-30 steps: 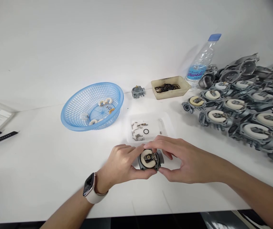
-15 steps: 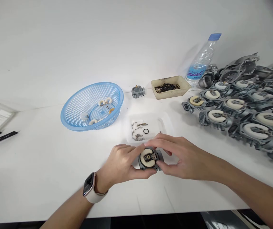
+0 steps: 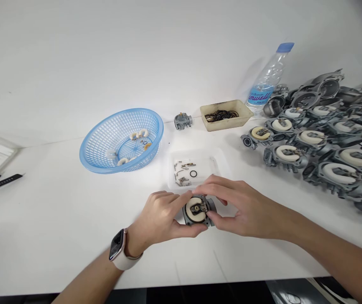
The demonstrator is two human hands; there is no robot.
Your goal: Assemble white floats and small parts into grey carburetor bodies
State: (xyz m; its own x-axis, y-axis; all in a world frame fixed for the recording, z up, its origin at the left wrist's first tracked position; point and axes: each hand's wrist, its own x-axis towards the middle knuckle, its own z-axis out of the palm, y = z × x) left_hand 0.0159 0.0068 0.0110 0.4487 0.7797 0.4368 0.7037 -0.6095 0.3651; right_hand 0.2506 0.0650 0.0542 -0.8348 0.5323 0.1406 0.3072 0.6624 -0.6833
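Note:
A grey metal carburetor body (image 3: 211, 206) with a cream C-shaped float (image 3: 191, 212) set in its top sits between my two hands near the table's front. My left hand (image 3: 164, 215) grips it from the left, index finger along the far rim and thumb along the near one. On the other side, my right hand (image 3: 244, 207) has its fingertips and thumb on the carburetor's right part, by the float's hinge end. Just beyond lies a shallow clear tray (image 3: 204, 166) with small metal pins, springs and a black O-ring (image 3: 193, 173).
A blue plastic basket (image 3: 87, 158) holds several floats. Behind the tray stand another carburetor (image 3: 183, 121) and a beige box (image 3: 228, 123) of black rings. A water bottle (image 3: 259, 95) and many carburetors with floats (image 3: 287, 154) crowd the right. A black strap (image 3: 1, 185) lies left.
Both hands stay on the carburetor with almost the same hold. The view has shifted very slightly; nothing else has visibly moved.

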